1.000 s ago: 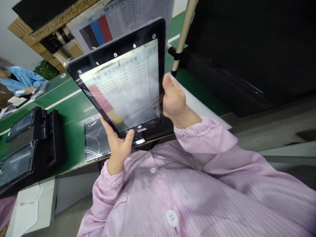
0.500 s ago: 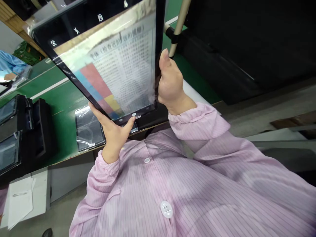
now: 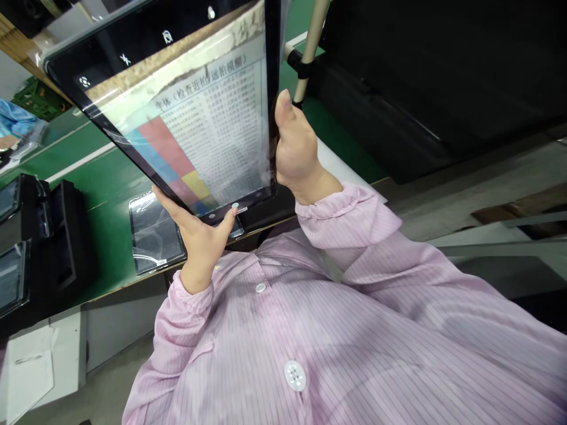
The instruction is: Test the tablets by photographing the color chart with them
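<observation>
I hold a black tablet [image 3: 195,100] raised in front of me with both hands, its screen facing me. The screen shows a live picture of a printed chart with text rows and coloured blocks. My left hand [image 3: 197,239] grips the lower corner, thumb lying on the bottom bezel. My right hand [image 3: 295,150] clasps the right edge, thumb pointing up along it. Both arms wear pink striped sleeves.
Below the tablet runs a green conveyor table [image 3: 110,183]. Another tablet in clear film [image 3: 155,233] lies on it near the front edge. Black foam trays [image 3: 44,236] holding more tablets stand at the left. A beige pole [image 3: 308,50] and a large dark panel [image 3: 443,77] rise at the right.
The tablet has come up and closer to the camera, its top now out of frame. The picture on its screen has sharpened from blurred to readable. Both hands kept their grip.
</observation>
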The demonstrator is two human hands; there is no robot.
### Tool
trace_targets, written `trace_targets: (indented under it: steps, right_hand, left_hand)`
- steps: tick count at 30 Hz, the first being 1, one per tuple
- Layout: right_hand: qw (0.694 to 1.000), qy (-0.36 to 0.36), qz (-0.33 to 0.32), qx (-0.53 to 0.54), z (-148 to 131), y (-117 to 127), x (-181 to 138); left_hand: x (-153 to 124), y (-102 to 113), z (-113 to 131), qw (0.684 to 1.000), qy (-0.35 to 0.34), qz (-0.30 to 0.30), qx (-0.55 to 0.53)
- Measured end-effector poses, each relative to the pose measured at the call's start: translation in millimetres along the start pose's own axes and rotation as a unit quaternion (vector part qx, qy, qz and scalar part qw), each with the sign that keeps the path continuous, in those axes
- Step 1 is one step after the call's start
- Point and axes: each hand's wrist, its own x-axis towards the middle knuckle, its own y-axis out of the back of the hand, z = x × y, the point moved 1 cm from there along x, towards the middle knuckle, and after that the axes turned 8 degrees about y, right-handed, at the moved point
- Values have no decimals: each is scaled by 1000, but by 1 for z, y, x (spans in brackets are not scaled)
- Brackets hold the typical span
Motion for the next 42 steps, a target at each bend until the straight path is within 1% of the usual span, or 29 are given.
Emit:
trace_targets:
  steps: [3, 8, 14, 19, 23, 26, 29, 32, 37, 42]
  right_hand:
    - [999, 12, -16, 24, -2, -1, 0]
    - [1000, -3, -21, 22, -3, -1, 1]
    - [1000, 0, 4, -10, 1, 0, 2]
    - [999, 10, 16, -28, 5, 3, 2]
    - [997, 59, 35, -38, 7, 4, 6]
    - [994, 99, 40, 1, 8, 1, 10]
    - [994, 99, 46, 30, 9, 0, 12]
    - [995, 94, 21, 12, 11, 0, 13]
    - [991, 124, -22, 41, 14, 1, 13]
    - [994, 108, -5, 8, 14, 0, 13]
  left_hand:
    - [0, -1, -1, 1000, -21, 4, 7]
    - [0, -2, -3, 999, -40, 5, 12]
    - [0, -2, -3, 1000, 4, -11, 2]
    - [1, -4, -3, 1000, -4, -18, -4]
    - [5, -10, -6, 999, 17, -31, -19]
    - [7, -13, -8, 999, 26, -36, -22]
    - [7, -14, -8, 999, 19, -35, -14]
    - [7, -13, -8, 999, 18, -35, -8]
    - [7, -13, -6, 999, 35, -28, -17]
    - [7, -13, -5, 999, 38, -20, -20]
